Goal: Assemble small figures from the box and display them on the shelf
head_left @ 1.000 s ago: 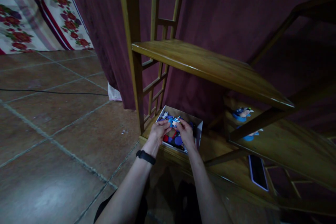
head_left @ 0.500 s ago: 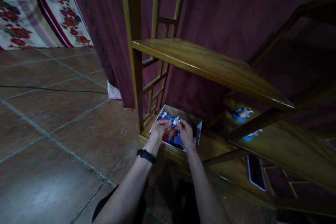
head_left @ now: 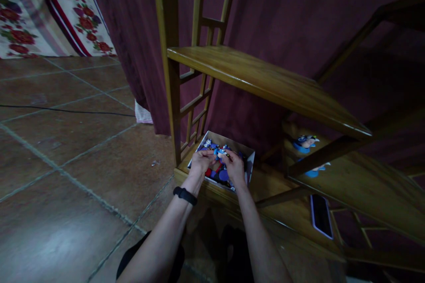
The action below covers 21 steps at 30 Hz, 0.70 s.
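Between my two hands is a small blue and white figurine (head_left: 220, 153), held over an open box. My left hand (head_left: 201, 161) pinches it from the left, and my right hand (head_left: 235, 167) grips it from the right. The fingers partly cover its details. Below them the white cardboard box (head_left: 249, 150) stands on the low wooden shelf and holds several small figures in blue, purple, red and black. A whitish figure (head_left: 207, 143) lies at the box's far left corner.
Two blue-based figurines (head_left: 304, 144) stand on a shelf at the right. A phone (head_left: 321, 216) lies on the lower board. A wooden shelf board (head_left: 259, 79) juts out above the box, beside an upright post (head_left: 165, 66). A black cable (head_left: 66, 109) crosses the tiled floor.
The figurine in my hands has tilted slightly and sits a little lower between my fingers. Both hands stay over the box. The view has shifted slightly.
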{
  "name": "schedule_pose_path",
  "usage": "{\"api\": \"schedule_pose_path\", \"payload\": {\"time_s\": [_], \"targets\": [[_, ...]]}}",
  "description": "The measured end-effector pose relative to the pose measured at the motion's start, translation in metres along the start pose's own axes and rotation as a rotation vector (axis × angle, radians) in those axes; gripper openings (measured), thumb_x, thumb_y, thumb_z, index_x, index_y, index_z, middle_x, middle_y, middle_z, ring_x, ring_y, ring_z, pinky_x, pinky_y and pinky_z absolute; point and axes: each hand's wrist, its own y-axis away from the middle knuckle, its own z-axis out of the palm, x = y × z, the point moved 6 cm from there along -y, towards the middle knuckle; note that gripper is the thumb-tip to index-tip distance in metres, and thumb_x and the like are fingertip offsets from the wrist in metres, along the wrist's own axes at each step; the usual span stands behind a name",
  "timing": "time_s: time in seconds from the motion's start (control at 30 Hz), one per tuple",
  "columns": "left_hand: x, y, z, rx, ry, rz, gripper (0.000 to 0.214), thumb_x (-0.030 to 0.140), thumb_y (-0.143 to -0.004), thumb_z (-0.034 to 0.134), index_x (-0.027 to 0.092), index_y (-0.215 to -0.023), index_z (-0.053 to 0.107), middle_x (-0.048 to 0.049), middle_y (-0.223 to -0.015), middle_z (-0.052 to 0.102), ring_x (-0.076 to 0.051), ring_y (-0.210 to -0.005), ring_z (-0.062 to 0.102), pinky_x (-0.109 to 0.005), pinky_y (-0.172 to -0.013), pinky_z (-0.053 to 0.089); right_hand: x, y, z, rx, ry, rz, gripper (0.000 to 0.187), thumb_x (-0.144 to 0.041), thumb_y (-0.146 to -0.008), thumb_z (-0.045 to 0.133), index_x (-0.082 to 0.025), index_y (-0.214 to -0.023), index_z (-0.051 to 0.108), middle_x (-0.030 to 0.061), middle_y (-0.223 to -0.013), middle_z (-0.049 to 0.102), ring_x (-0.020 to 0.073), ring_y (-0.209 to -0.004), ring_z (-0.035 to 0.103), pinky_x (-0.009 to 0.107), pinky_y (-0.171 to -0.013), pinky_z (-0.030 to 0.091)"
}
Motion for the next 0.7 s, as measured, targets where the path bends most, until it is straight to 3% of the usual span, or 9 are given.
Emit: {"api": "schedule_pose_path", "payload": {"time_s": [0.2,0.4,0.5,0.7], "targets": [[0.000,-0.005,0.000,-0.005,-0.162,0.100,0.011,0.005,-0.055,0.072,0.013,-0.063,0.069,0.0000,-0.051,0.061,-0.009,-0.047,0.051,-0.021,-0.052,0.042,0.001,0.000,-0.002,-0.020,-0.062,0.006,0.027,-0.036,-0.076,0.056,-0.022,-0.096,0.068,0.0042,-0.097,0.069,0.0203,-0.091,0.061,0.033,-0.084,0.046],[0.003,-0.005,0.007,-0.074,-0.371,0.301,0.008,0.010,-0.061,0.065,0.016,-0.063,0.070,0.0001,-0.060,0.065,-0.011,-0.056,0.055,-0.020,-0.055,0.040,0.018,0.004,0.006,-0.015,-0.327,0.186,0.029,-0.041,-0.072,0.059,-0.021,-0.089,0.069,0.0009,-0.085,0.069,0.0190,-0.076,0.062,0.031,-0.067,0.052],[0.002,-0.005,0.007,-0.076,-0.336,0.272,0.009,0.009,-0.060,0.064,0.015,-0.064,0.069,0.0007,-0.058,0.063,-0.011,-0.054,0.053,-0.019,-0.053,0.039,0.020,0.005,0.005,-0.023,-0.378,0.209,0.032,-0.042,-0.070,0.061,-0.020,-0.092,0.068,0.0015,-0.086,0.069,0.0180,-0.073,0.062,0.030,-0.065,0.052],[0.003,0.002,0.010,-0.135,-0.169,0.113,0.007,0.007,-0.058,0.067,0.012,-0.063,0.068,-0.0022,-0.055,0.063,-0.010,-0.049,0.052,-0.021,-0.053,0.043,0.001,0.006,-0.010,-0.068,-0.182,0.018,0.030,-0.037,-0.076,0.057,-0.022,-0.100,0.067,0.0037,-0.095,0.067,0.0182,-0.079,0.063,0.030,-0.072,0.050]]}}
